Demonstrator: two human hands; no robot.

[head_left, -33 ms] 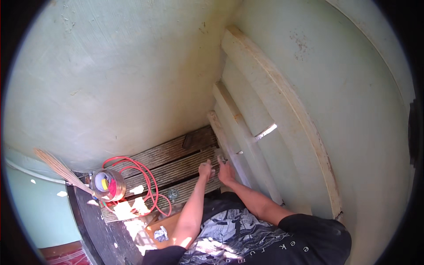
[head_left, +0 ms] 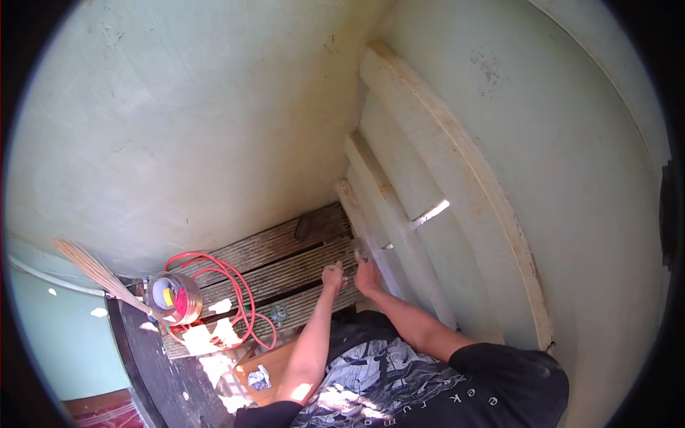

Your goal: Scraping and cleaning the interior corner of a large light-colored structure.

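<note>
Both of my hands reach down to where a pale green wooden frame [head_left: 428, 214] of slanted slats meets a deck of dark grooved planks [head_left: 285, 264]. My left hand [head_left: 332, 275] rests on a plank with its fingers curled; whether it holds anything is too small to tell. Right beside it, my right hand [head_left: 367, 272] lies against the lower end of the nearest slat [head_left: 360, 217], fingers pointing up, with nothing seen in it. A small pale piece [head_left: 359, 250] sits just above the two hands.
A red hose [head_left: 235, 292] loops on the planks at the left, beside a clear round jar [head_left: 173, 298] with coloured contents. A straw broom [head_left: 93, 269] leans at the far left. Pale green walls [head_left: 214, 128] close in behind and to the right. Crumpled paper [head_left: 259, 376] lies on an orange surface.
</note>
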